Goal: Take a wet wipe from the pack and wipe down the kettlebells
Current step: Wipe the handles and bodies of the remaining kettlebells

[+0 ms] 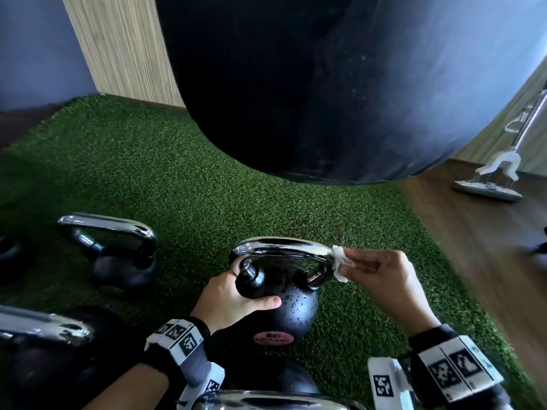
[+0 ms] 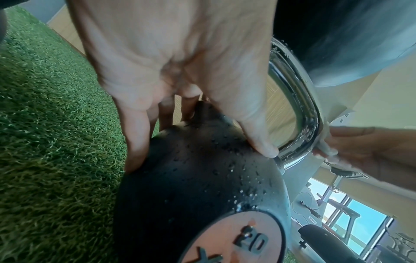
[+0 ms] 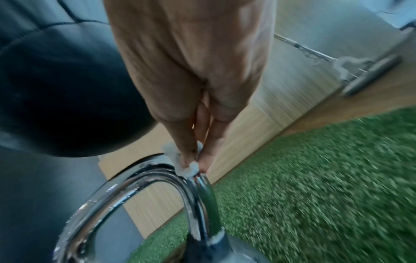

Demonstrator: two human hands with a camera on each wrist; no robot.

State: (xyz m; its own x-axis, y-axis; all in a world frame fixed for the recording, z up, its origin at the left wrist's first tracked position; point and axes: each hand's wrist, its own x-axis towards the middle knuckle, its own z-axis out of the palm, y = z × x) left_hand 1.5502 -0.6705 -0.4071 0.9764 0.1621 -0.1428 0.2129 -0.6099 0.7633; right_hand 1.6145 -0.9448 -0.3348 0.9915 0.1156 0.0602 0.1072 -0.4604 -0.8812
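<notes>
A black kettlebell with a chrome handle and a pink label stands on the green turf, beaded with droplets. My left hand grips its body just below the handle, thumb across the front. My right hand pinches a crumpled white wet wipe against the handle's right corner; the right wrist view shows the wipe on the chrome bend. The pack of wipes is not in view.
Another kettlebell stands to the left, and two more sit close to me. A large black punching bag hangs just beyond. A mop leans at the right on the wooden floor.
</notes>
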